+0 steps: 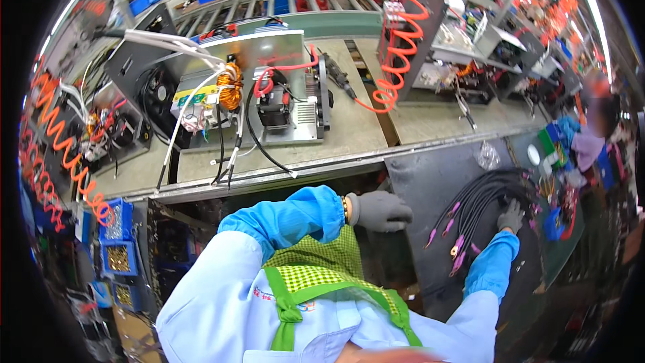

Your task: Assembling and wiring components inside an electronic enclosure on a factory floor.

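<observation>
1. Black cables [478, 203] with pink-sleeved ends lie in a curved bundle on the dark worktop [418, 178], to the person's right
2. Right hand [512, 218], in a grey glove, reaches to the right part of this bundle, its fingers over the strands; whether they grip any of them I cannot tell
3. Left hand [380, 212], also grey-gloved, is held in front of the body, near the left edge of the dark worktop, well apart from the cables; its fingers are bent and close together, and I cannot tell whether anything is inside them
4. Blue oversleeves [494, 263] cover both forearms, and a green checked apron [329, 275] hangs over a pale blue coat
5. Clear plastic, a crumpled bag [488, 156] by its look, lies on the dark worktop just beyond the cables
6. Beyond the left hand, a pale worktop [366, 128] carries an open electrical assembly with a copper-coloured coil [230, 86], a black boxy component [273, 109] and a thick red cable [285, 69]
7. Coiled orange hose [403, 40] hangs down to a dark hand tool [338, 75] beside that assembly
8. Blue bins [118, 257] of small parts stand at far left
</observation>
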The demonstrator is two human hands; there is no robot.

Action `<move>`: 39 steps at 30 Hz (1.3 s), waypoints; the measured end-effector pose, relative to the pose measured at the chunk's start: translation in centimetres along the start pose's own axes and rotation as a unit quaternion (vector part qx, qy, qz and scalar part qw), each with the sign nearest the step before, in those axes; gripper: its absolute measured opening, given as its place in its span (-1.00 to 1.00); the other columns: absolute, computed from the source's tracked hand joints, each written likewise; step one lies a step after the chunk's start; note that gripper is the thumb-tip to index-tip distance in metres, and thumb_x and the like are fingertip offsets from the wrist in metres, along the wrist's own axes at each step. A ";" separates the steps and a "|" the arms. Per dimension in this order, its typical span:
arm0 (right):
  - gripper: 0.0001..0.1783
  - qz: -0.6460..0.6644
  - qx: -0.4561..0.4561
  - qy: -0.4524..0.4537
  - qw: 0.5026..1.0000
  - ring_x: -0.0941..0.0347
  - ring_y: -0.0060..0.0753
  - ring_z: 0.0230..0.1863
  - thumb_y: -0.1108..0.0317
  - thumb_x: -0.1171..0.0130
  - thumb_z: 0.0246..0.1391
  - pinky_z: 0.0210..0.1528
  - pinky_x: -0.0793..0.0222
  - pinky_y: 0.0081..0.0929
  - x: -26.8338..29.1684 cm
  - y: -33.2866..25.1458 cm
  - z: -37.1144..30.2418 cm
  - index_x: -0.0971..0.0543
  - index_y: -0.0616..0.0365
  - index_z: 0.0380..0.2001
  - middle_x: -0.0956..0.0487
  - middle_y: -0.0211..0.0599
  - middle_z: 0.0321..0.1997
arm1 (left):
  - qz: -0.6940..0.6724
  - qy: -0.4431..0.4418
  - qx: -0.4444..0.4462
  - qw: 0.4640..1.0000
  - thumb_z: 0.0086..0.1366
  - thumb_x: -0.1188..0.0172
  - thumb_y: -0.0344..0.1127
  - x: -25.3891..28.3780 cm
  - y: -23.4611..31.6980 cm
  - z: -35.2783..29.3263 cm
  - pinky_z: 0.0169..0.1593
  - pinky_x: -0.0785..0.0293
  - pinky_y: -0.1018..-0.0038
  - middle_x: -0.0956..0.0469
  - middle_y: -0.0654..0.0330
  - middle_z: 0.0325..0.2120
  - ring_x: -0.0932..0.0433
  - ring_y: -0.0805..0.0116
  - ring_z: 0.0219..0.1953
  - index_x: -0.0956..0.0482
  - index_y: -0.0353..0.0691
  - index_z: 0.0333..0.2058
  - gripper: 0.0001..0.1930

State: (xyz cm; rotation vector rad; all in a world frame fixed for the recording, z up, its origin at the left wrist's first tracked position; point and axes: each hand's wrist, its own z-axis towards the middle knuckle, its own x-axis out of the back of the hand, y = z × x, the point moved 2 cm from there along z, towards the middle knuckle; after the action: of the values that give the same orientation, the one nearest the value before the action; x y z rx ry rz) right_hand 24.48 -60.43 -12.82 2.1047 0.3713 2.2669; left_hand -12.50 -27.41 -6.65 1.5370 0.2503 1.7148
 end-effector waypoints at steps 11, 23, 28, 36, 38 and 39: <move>-0.69 0.221 0.305 0.361 0.853 -0.44 -0.13 -0.21 0.37 -0.03 -0.02 -0.18 -0.30 -0.19 11.0 -4.3 -5.3 -0.52 0.12 -0.15 -0.54 -0.21 -0.29 | -0.055 0.145 0.080 0.985 0.22 -0.10 -0.15 3.5 -2.0 2.0 -0.03 -0.42 0.29 -0.46 -0.05 -0.09 -0.47 0.07 -0.04 -0.24 -0.25 0.13 -0.45; -0.75 0.272 0.415 0.233 0.836 -0.41 -0.02 -0.31 0.31 -0.08 -0.02 -0.26 -0.30 -0.14 9.3 -9.4 -12.1 -0.54 0.13 -0.24 -0.51 -0.14 -0.39 | -0.168 0.036 0.192 0.966 0.07 -0.18 0.06 -1.6 1.1 9.5 0.00 -0.39 0.27 -0.50 -0.14 -0.15 -0.49 -0.02 -0.06 -0.21 -0.31 0.13 -0.24; -0.74 0.109 0.157 0.170 0.967 -0.47 0.03 -0.18 0.22 -0.04 0.06 -0.15 -0.37 -0.09 2.5 2.4 -5.7 -0.55 0.08 -0.23 -0.55 -0.05 -0.24 | -0.243 0.060 -0.040 0.967 0.15 -0.18 -0.13 7.6 4.5 3.9 -0.27 -0.43 0.44 -0.53 0.17 -0.37 -0.49 0.40 -0.35 -0.50 -0.30 -0.22 -0.65; -0.40 0.064 -0.019 0.154 0.986 -0.35 0.11 0.05 -0.14 0.03 0.07 0.05 -0.28 -0.08 0.8 12.6 -1.6 -0.43 0.04 0.04 -0.45 0.05 0.02 | -0.234 -0.061 0.124 0.962 0.14 -0.27 -0.07 20.5 8.7 -8.7 -0.22 -0.39 0.50 -0.49 0.22 -0.32 -0.44 0.49 -0.26 -0.42 -0.32 -0.07 -0.49; -0.53 0.134 0.004 0.224 0.965 -0.37 0.08 -0.01 0.02 -0.06 0.03 0.01 -0.29 -0.11 6.1 7.5 -1.8 -0.48 0.06 -0.06 -0.48 0.00 -0.07 | -0.280 -0.109 0.201 0.932 0.15 -0.28 -0.06 18.9 7.9 -9.7 -0.22 -0.37 0.53 -0.46 0.23 -0.27 -0.41 0.52 -0.26 -0.35 -0.31 0.00 -0.43; -0.56 0.192 0.039 0.258 0.946 -0.37 0.06 -0.01 0.04 -0.07 0.01 -0.02 -0.30 -0.14 7.7 5.6 -2.7 -0.49 0.07 -0.10 -0.47 -0.02 -0.07 | -0.295 -0.130 0.223 0.920 0.15 -0.28 -0.07 18.3 6.3 -10.3 -0.22 -0.37 0.54 -0.46 0.24 -0.25 -0.40 0.52 -0.25 -0.33 -0.31 0.01 -0.42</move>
State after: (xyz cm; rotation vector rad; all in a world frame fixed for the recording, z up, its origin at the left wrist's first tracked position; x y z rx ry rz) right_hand 21.98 -64.87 -4.41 1.6981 0.0510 3.0742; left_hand -23.37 -15.78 8.48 1.7525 0.9141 1.0026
